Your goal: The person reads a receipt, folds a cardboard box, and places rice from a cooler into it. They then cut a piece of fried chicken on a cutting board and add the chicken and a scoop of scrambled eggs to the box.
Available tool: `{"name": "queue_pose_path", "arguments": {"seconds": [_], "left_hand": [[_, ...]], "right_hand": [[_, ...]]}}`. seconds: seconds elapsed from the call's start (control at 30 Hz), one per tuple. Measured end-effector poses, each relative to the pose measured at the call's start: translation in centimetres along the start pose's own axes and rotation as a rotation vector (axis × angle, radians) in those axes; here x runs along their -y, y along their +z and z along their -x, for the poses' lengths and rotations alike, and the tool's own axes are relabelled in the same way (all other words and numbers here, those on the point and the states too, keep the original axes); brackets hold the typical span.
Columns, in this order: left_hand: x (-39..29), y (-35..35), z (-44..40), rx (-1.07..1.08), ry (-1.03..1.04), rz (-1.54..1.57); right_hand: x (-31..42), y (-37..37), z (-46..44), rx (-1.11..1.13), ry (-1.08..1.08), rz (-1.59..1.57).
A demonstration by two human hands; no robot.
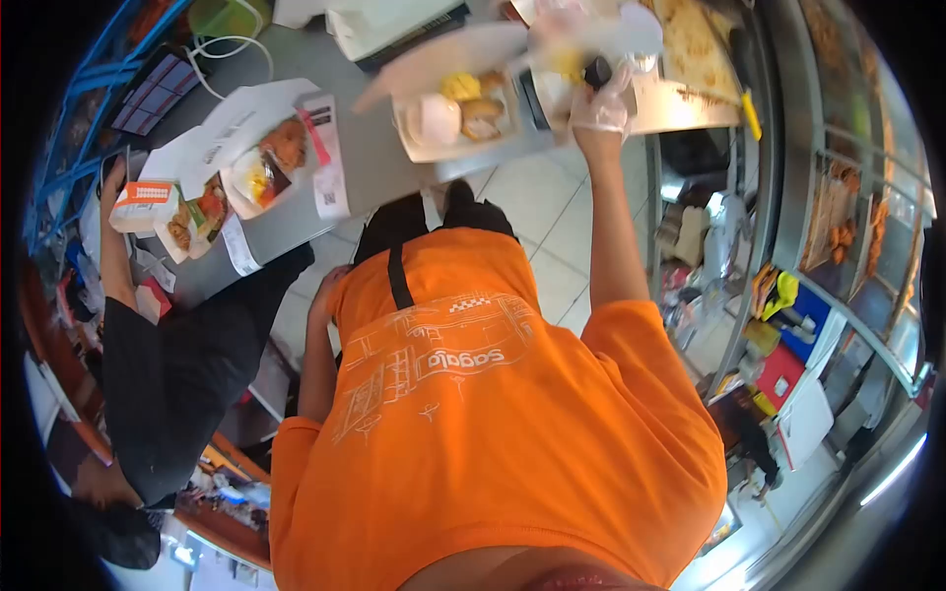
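My right hand [603, 103], in a clear glove, is closed on a small dark object [596, 73] above an open food box [554, 94]. Motion blurs the raised lids there. Just left of it, another open box [431, 140] holds a round white portion, yellow food and browned pieces. Down at my left side, by the waist of my orange shirt, is my left hand [333, 286]; its fingers are mostly hidden.
At the left, a co-worker in black sleeves has a hand [115, 180] beside an orange-and-white box [146, 197]. Two open boxes with chicken [286, 146] [179, 229] lie on the grey counter [345, 84]. A yellow-handled tool [752, 116] rests at the right, near a metal-framed display case [838, 167].
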State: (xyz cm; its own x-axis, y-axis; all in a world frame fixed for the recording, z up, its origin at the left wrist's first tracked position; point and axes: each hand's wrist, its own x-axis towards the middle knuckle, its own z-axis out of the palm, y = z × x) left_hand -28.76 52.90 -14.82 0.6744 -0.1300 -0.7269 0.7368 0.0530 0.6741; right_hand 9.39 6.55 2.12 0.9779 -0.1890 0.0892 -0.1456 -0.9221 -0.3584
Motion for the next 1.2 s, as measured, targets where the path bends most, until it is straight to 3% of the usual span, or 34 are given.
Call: {"name": "queue_pose_path", "arguments": {"seconds": [0.03,0.1,0.17,0.2,0.23,0.27,0.3,0.33,0.43,0.5,0.6,0.73,0.93,1.0,1.03,1.1,1.13,1.2], "left_hand": [[-1.9,1.2,0.2,-0.012,-0.061,-0.082],[-6.0,3.8,0.3,-0.034,-0.227,-0.302],[-8.9,7.1,-0.3,-0.039,-0.293,-0.329],[-11.6,9.6,-0.5,-0.006,-0.318,-0.424],[-14.0,11.9,-1.0,0.033,-0.337,-0.520],[-14.2,13.3,-1.8,0.048,-0.362,-0.525],[-14.3,14.5,-2.7,0.087,-0.238,-0.553],[-14.5,15.6,-3.0,0.126,-0.110,-0.578],[-16.7,19.1,-4.1,0.173,-0.039,-0.692],[-18.9,21.4,-4.5,0.177,-0.056,-0.783],[-20.2,22.3,-5.3,0.217,-0.099,-0.784],[-19.1,20.1,-5.1,0.147,-0.057,-0.864],[-14.2,13.1,-0.6,0.104,-0.173,-1.102],[-11.8,11.8,1.3,0.031,-0.415,-1.024],[-10.7,11.2,1.6,0.023,-0.415,-1.006],[-8.3,10.1,2.5,-0.019,-0.525,-0.604],[-7.0,9.8,2.8,-0.041,-0.466,-0.482],[-9.2,12.5,3.3,-0.094,-0.499,-0.412]], "right_hand": [[-0.9,-0.8,0.3,-0.160,-0.124,-0.220],[-4.4,-1.1,0.1,-0.478,-0.077,-0.206],[-7.1,-4.3,2.1,-0.285,0.220,-0.574],[-8.0,-5.4,3.2,-0.348,0.260,-0.658],[-11.2,-4.0,3.9,-0.434,0.212,-0.938],[-12.5,-4.8,5.4,-0.377,0.383,-0.947],[-13.4,-5.7,6.7,-0.322,0.551,-0.957],[-15.1,-5.4,8.3,-0.319,0.572,-0.947],[-20.7,-3.5,13.5,-0.383,0.713,-1.091],[-23.0,-3.1,16.5,-0.412,0.965,-1.205],[-25.2,-3.3,19.2,-0.374,0.979,-1.349],[-24.9,-4.0,17.9,-0.434,1.026,-1.294],[-22.4,-5.8,11.0,-0.430,0.778,-1.315],[-18.7,-7.7,7.6,-0.422,0.723,-1.240],[-17.9,-8.1,6.3,-0.406,0.709,-1.238],[-16.7,-8.3,4.1,-0.287,0.437,-1.304],[-16.0,-8.4,2.5,-0.264,0.421,-1.303],[-13.1,-8.9,-0.7,-0.259,0.134,-0.921]]}}
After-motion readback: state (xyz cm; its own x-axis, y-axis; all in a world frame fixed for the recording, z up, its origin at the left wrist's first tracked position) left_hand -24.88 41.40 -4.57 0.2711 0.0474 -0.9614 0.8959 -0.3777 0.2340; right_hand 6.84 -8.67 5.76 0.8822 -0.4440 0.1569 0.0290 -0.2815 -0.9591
